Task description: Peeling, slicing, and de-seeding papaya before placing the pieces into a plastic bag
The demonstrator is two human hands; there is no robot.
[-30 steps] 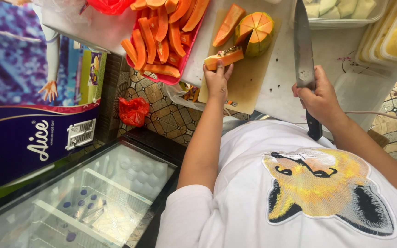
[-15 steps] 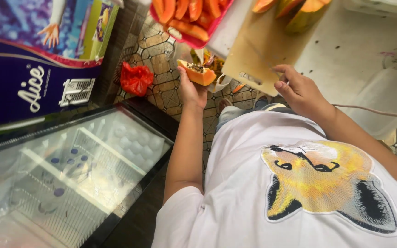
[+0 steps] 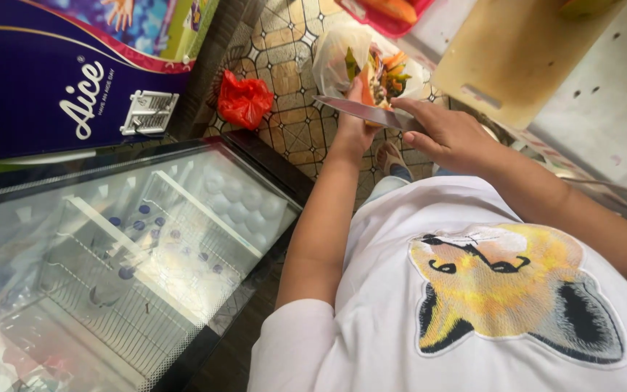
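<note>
left hand (image 3: 353, 120): cupped round a papaya piece (image 3: 366, 88), held over the clear scrap bag (image 3: 342, 54) above the floor.
right hand (image 3: 448, 131): grip clenched on knife (image 3: 364, 112).
risk: blade lies against the left fingers; a slip could cut them, or scraps could miss the bag.

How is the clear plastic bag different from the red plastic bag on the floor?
The clear plastic bag stands open and shows fruit scraps; the red plastic bag is crumpled shut, its contents hidden. The clear bag is bigger and lies under the left hand and knife; the red bag lies apart. Both rest on the tiled floor.
</note>
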